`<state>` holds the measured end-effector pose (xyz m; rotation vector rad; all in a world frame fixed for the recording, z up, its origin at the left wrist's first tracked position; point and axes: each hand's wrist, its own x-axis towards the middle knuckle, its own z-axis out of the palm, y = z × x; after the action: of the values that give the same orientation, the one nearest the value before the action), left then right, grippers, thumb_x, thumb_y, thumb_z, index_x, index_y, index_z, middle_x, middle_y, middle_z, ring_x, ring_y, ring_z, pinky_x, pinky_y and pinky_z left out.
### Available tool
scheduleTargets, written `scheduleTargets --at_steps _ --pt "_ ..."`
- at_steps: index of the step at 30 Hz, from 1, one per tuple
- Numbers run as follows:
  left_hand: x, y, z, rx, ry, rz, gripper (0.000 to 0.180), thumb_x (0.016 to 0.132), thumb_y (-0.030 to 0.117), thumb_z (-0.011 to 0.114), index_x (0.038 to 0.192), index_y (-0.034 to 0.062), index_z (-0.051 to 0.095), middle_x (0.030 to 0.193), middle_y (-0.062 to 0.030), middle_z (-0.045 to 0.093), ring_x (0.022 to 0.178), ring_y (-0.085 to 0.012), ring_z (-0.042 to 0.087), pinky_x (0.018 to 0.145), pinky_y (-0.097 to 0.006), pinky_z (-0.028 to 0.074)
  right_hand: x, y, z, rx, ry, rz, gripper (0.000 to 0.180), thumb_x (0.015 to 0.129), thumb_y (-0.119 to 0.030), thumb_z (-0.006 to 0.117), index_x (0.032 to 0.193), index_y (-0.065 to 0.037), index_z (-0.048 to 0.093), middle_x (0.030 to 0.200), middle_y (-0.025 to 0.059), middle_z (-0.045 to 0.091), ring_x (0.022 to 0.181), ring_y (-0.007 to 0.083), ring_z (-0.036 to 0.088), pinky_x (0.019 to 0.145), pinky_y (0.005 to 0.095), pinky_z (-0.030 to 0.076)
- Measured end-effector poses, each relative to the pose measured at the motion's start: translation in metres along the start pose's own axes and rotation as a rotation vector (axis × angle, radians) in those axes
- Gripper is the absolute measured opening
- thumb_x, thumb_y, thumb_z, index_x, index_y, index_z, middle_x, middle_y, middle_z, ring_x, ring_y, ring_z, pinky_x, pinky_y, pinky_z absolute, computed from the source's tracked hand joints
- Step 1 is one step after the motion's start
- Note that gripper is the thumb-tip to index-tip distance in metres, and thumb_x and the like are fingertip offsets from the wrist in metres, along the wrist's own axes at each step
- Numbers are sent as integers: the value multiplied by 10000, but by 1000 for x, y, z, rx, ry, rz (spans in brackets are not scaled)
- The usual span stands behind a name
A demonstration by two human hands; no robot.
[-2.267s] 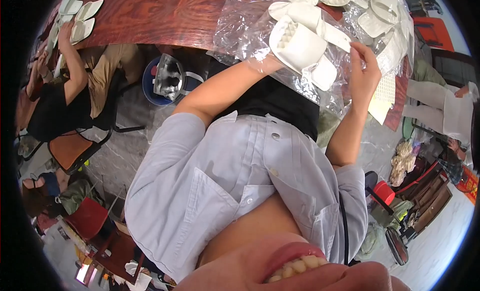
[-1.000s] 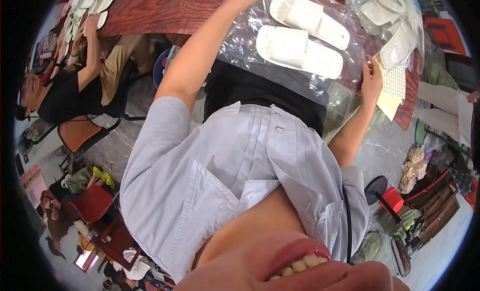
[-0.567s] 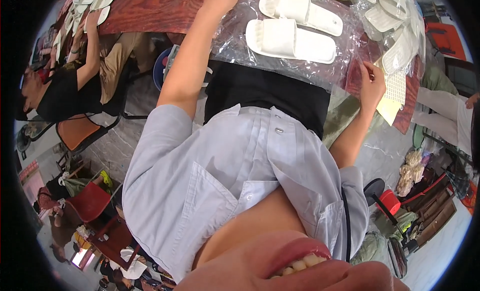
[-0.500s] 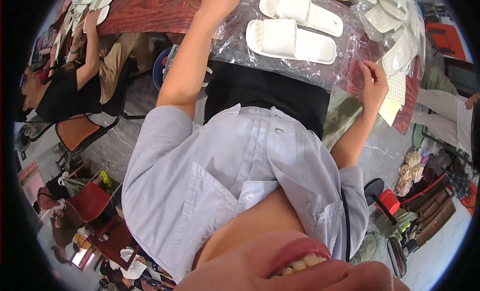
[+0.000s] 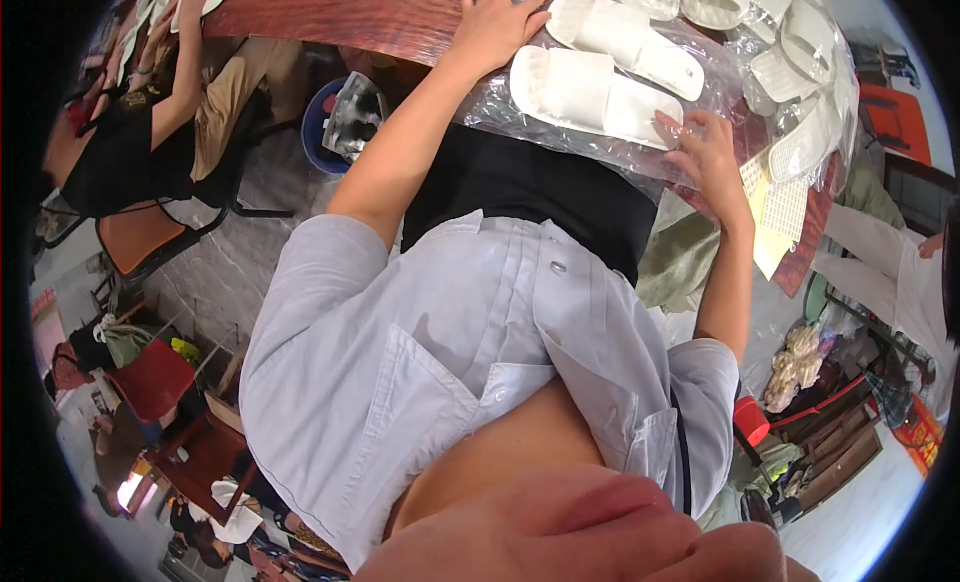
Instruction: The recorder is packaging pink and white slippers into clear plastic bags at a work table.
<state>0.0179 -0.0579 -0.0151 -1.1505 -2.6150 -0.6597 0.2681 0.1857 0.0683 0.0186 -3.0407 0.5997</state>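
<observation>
Two white slippers lie side by side on clear plastic film (image 5: 480,107) in front of me. My left hand (image 5: 497,27) rests flat with fingers spread at the left ends of the pair, one fingertip close to the farther slipper (image 5: 612,30). At the right end of the nearer slipper (image 5: 590,94) is my right hand (image 5: 710,160), its fingers apart and a fingertip touching the slipper's edge. Neither hand grips anything that I can make out.
More white slippers (image 5: 800,72) in plastic are heaped on the right of the red-brown table (image 5: 320,17). Yellow sheets (image 5: 778,207) hang over its edge. A blue bin (image 5: 318,132) stands below left. Other people sit or stand on both sides.
My left hand has come into fuller view, spread on the film by the slippers. My right hand has moved from the film's right edge to the nearer slipper's right end.
</observation>
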Motion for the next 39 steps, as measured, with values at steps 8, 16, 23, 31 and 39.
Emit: scheduleTargets --at_steps 8,16,23,31,39 --pt "-2 -11 20 175 152 71 400 952 425 541 1330 301 576 1319 -153 499 1300 -332 392 1016 -547 291 67 4 1 -198 -115 -382 536 732 -212 763 1249 -312 664 1408 157 461 1293 384 431 1076 449 388" --pt "-4 -5 23 195 170 74 423 946 431 545 1344 288 563 1329 -163 486 1288 -361 398 1012 -563 304 120 14 62 -54 -51 -673 449 736 -195 761 1168 -102 676 1299 159 565 1274 384 447 1050 507 367" --pt "-3 -3 23 209 154 56 442 928 464 561 1337 296 570 1365 -162 465 1298 -372 385 1021 -592 287 72 33 46 -121 -78 -159 268 802 -81 651 1060 -22 696 1118 219 638 1113 410 539 1006 475 410" --pt "6 24 -17 274 366 216 375 914 203 613 1273 92 608 1379 -285 463 1330 -382 407 1051 -517 335 -15 69 26 -23 100 70 201 779 -40 627 949 43 697 1073 236 643 1094 417 536 982 477 415" --pt "9 115 -30 -216 -203 324 423 896 385 630 1287 227 589 1230 -178 556 1260 -369 461 922 -574 420 -24 77 39 -49 180 100 198 778 -23 615 941 49 701 1040 232 645 1075 411 542 971 470 424"
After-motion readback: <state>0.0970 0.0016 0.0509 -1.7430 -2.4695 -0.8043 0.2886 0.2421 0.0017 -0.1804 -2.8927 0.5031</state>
